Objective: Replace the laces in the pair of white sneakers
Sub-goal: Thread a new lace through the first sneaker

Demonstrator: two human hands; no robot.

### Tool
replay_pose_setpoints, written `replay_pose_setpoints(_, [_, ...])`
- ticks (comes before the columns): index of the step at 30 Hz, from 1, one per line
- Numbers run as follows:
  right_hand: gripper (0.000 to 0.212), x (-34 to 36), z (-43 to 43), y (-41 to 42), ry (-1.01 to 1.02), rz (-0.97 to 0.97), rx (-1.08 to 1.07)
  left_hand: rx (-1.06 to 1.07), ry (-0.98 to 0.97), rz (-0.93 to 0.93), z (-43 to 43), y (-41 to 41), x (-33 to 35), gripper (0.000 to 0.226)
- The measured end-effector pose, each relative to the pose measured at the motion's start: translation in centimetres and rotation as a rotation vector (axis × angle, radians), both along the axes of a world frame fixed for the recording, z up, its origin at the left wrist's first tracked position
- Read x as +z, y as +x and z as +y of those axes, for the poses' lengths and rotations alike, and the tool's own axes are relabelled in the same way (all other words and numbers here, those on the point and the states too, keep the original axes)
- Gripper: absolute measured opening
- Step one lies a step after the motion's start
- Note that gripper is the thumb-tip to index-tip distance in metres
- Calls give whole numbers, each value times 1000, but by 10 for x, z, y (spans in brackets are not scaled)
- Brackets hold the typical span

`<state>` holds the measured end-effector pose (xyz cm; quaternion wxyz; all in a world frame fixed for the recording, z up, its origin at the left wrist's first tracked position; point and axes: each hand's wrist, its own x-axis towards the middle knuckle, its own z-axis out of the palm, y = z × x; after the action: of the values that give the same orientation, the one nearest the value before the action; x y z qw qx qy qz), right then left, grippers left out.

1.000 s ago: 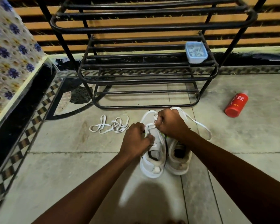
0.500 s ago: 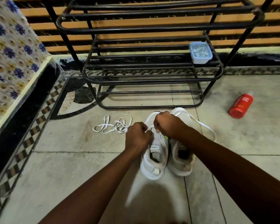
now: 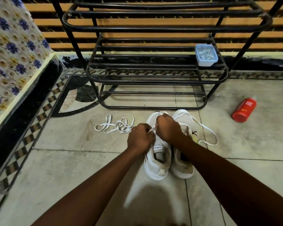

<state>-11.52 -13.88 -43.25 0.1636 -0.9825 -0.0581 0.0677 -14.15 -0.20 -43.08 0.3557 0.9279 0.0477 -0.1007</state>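
The left hand (image 3: 140, 136) and right hand (image 3: 167, 128), fingers curled on the lace (image 3: 152, 128), hide the eyelets of the left sneaker (image 3: 157, 170), the right forearm covers part of the right sneaker (image 3: 183, 170), the rack (image 3: 153, 28) is cut off by the top edge, and the box (image 3: 206, 55) on it holds contents too small to tell.

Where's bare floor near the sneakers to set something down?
Bare floor lies left of the sneakers, below the loose lace, and right, past the trailing lace toward the red bottle. Crowded between sneaker toes and rack.
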Motion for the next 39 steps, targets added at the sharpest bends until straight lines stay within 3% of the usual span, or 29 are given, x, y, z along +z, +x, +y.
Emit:
replay_pose_setpoints(7, [21,-7,14,-4,6,-7,-184,8,-41,55,2,4,-3,20])
replay_pose_setpoints(12, [19,-3,9,9,153,161,-273,22,-122,103,4,8,-10,18])
replay_pose_setpoints(21, [29,-8,9,0,77,67,-151,2,-259,146,6,12,-16,18])
replay_pose_setpoints(26, [13,-4,10,-2,5,-16,-66,6,-313,148,6,12,-14,18])
replay_pose_setpoints(30, [16,-5,12,-3,-68,-42,-38,-16,-330,158,8,12,-11,19])
replay_pose_setpoints(39, [30,2,6,-1,69,-53,-74,-85,-380,172,8,9,-6,19])
